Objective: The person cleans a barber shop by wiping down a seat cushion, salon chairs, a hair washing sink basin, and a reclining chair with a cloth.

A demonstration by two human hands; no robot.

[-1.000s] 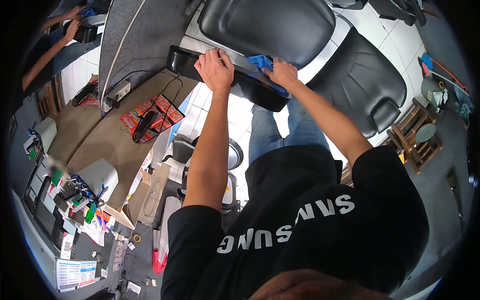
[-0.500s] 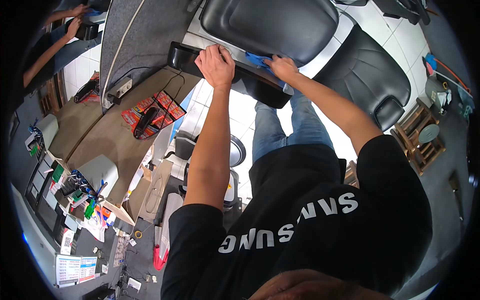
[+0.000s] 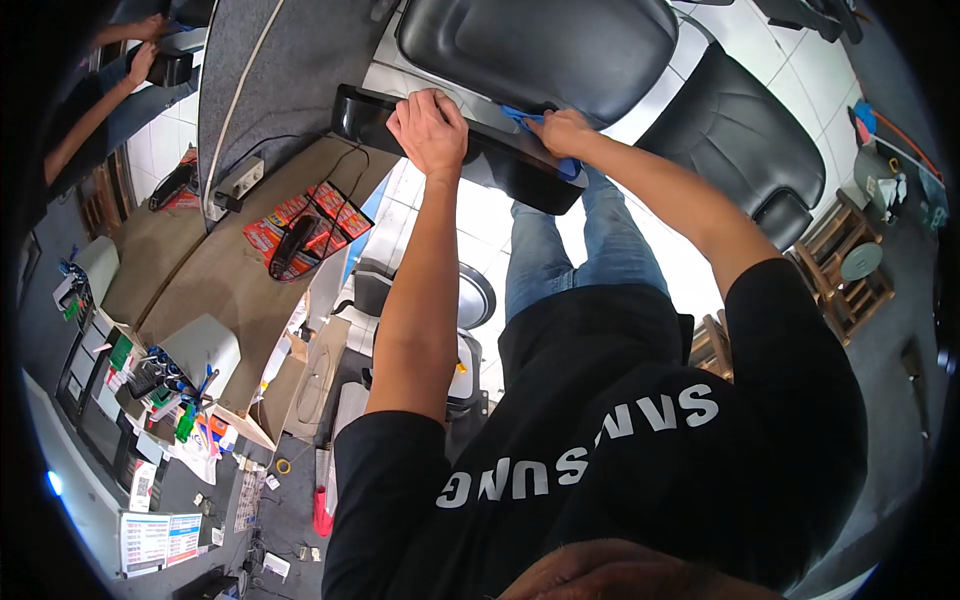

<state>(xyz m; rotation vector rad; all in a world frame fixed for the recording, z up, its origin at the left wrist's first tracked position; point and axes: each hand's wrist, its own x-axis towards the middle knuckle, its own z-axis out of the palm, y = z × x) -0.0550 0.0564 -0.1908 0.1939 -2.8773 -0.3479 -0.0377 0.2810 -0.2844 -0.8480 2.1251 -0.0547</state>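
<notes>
A long, glossy black trough-like piece (image 3: 510, 176) lies crosswise before me, just in front of a black padded chair seat (image 3: 540, 50). My left hand (image 3: 430, 130) is closed over its upper edge, fingers curled. Near the piece's right end, my right hand (image 3: 562, 133) is closed on a blue cloth (image 3: 568, 168), pressing it against the inner side. Part of the cloth sticks out left of the fingers. Where the black piece joins the chair, if it does, I cannot tell.
To the left stands a wooden counter (image 3: 190, 280) with a black hair clipper (image 3: 293, 243) on red packaging and a power strip (image 3: 247, 178). A mirror (image 3: 130, 120) reflects my arms. A black backrest (image 3: 745, 130) and wooden stools (image 3: 845, 270) are to the right.
My right hand has shifted slightly with the blue cloth, and more cloth now shows below it toward the piece's right end. My left hand keeps its hold.
</notes>
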